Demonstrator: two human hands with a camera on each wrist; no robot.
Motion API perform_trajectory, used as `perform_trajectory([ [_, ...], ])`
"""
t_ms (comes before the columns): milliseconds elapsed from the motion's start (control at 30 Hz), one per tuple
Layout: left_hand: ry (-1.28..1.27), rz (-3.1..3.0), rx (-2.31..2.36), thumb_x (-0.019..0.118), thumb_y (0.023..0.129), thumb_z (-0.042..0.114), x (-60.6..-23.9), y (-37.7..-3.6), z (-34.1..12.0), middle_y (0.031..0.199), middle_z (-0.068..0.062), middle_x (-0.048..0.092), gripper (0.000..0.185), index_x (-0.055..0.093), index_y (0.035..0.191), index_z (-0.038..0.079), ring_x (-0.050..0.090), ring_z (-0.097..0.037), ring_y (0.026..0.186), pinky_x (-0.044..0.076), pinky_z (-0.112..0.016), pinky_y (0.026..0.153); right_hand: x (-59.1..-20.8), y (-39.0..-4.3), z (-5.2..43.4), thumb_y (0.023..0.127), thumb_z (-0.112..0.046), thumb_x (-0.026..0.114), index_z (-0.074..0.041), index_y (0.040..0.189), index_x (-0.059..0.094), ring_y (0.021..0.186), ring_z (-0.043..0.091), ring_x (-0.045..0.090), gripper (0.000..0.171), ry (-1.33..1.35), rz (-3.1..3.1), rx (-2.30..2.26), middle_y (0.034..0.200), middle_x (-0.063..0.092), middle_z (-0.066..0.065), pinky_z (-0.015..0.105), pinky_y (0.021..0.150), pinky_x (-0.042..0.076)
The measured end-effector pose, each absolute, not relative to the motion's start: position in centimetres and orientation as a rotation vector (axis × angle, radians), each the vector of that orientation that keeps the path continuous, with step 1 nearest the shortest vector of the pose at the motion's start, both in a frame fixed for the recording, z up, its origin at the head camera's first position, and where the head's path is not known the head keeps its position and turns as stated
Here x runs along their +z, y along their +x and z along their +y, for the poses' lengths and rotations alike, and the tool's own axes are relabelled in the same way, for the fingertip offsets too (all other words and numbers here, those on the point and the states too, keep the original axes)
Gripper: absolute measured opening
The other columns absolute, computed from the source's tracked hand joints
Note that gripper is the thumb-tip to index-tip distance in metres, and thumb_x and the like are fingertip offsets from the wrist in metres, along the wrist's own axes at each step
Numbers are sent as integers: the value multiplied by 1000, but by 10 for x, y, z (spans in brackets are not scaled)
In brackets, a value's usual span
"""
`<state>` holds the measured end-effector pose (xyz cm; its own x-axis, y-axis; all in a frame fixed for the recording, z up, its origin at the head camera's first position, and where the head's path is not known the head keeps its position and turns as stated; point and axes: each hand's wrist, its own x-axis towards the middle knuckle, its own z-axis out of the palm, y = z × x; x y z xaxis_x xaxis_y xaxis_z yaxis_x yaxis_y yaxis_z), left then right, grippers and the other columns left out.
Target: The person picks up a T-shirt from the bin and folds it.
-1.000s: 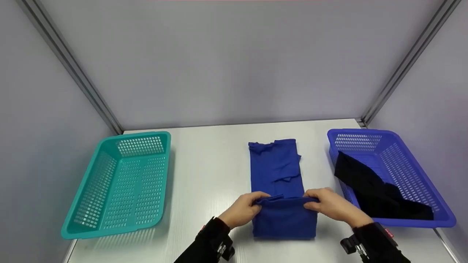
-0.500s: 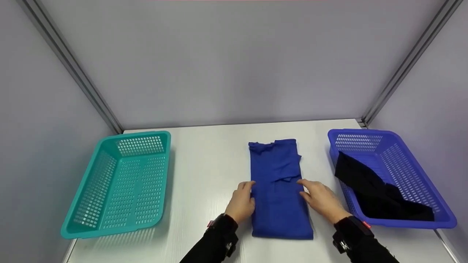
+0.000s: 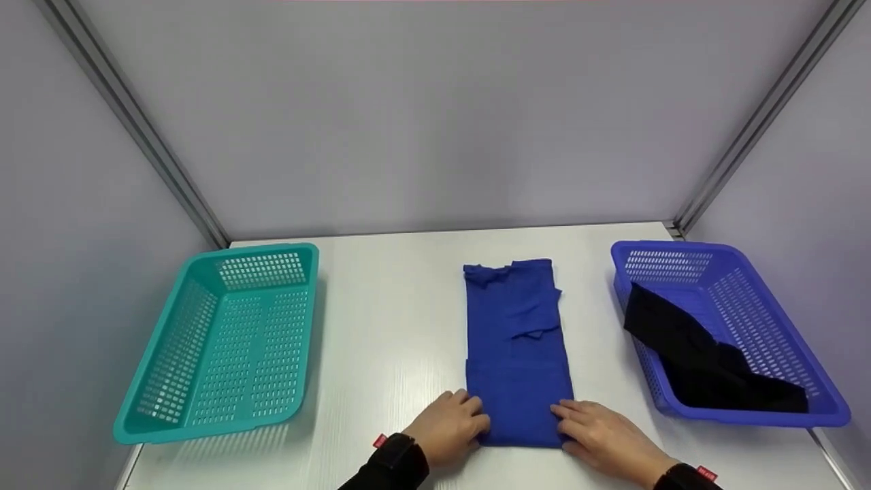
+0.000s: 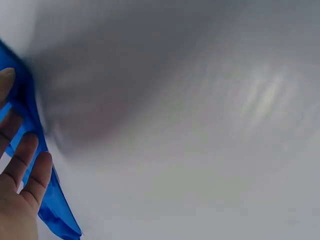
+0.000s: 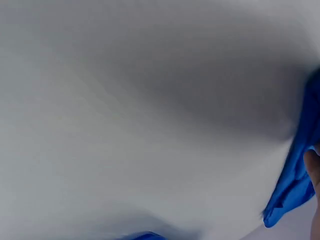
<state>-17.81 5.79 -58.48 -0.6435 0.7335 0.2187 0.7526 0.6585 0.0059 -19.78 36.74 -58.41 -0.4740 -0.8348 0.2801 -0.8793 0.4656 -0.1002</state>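
A folded blue garment (image 3: 514, 381) lies lengthwise on the white table, its near part doubled over toward the middle. My left hand (image 3: 449, 427) touches its near left corner. In the left wrist view, the fingers (image 4: 37, 180) of that hand lie loosely over the blue cloth (image 4: 57, 212), spread apart from the thumb. My right hand (image 3: 605, 435) is at the near right corner, fingers resting along the edge. Only a thumb (image 5: 312, 167) of the right hand shows beside the cloth (image 5: 295, 185) in the right wrist view; its other fingers are mostly out of that frame.
A teal plastic basket (image 3: 305, 367) with nothing in it stands at the left. On the right is a purple-blue basket (image 3: 782, 316) holding a crumpled black cloth (image 3: 687, 340). Grey panels (image 3: 435, 122) wall in the table (image 3: 388, 306) at the back and sides.
The near part of the garment, held up by both hands earlier, has been laid flat away from me. Both hands have let go of it and come back to the near corners.
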Motion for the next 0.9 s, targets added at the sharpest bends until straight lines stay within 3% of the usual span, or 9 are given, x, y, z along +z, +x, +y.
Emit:
perform_trajectory([
  [167,-1249,-2579,16,61,80,28,-592,-174,58,82,5,47,8,57,83,22,45,-14,75,38,-29,64,-593,-192,376,77,-19,65,-11,97,59,109,27,49,23,1550,-2436,291,120,53,11,42,83,41],
  [300,-1260,-2486,189,54,83,24,-596,-173,58,80,4,44,5,54,81,19,44,-14,69,37,-27,58,-597,-192,380,88,-17,50,-9,97,57,111,27,48,14,1568,-2383,206,122,51,13,43,85,40],
  [400,-1261,-2456,273,53,81,23,-596,-173,59,80,4,43,4,53,80,20,43,-14,67,36,-27,58,-599,-193,378,95,-17,34,-7,92,56,108,28,50,25,1562,-2331,149,118,53,15,42,85,40],
  [500,-1240,-2471,257,55,79,23,-594,-173,59,79,5,44,4,53,81,20,44,-14,69,37,-27,59,-599,-196,375,96,-17,28,-5,86,56,103,27,54,32,1524,-2284,152,111,57,15,41,82,43],
  [700,-1103,-2535,-49,59,75,23,-579,-177,52,78,6,46,9,51,77,18,47,-14,75,38,-28,62,-583,-202,372,82,-15,49,-6,92,61,95,25,57,19,1330,-2345,413,104,61,11,39,78,44],
  [833,-1010,-2578,-356,59,67,22,-557,-178,41,79,8,46,13,49,76,18,46,-12,77,38,-27,64,-562,-207,366,70,-10,62,-10,96,62,95,27,57,27,1195,-2417,587,106,60,9,39,78,44],
  [900,-973,-2607,-494,59,66,20,-545,-177,35,78,10,45,15,48,76,18,45,-9,74,38,-25,63,-550,-209,360,69,-6,64,-12,95,61,95,29,57,27,1178,-2437,682,104,61,6,41,80,43],
])
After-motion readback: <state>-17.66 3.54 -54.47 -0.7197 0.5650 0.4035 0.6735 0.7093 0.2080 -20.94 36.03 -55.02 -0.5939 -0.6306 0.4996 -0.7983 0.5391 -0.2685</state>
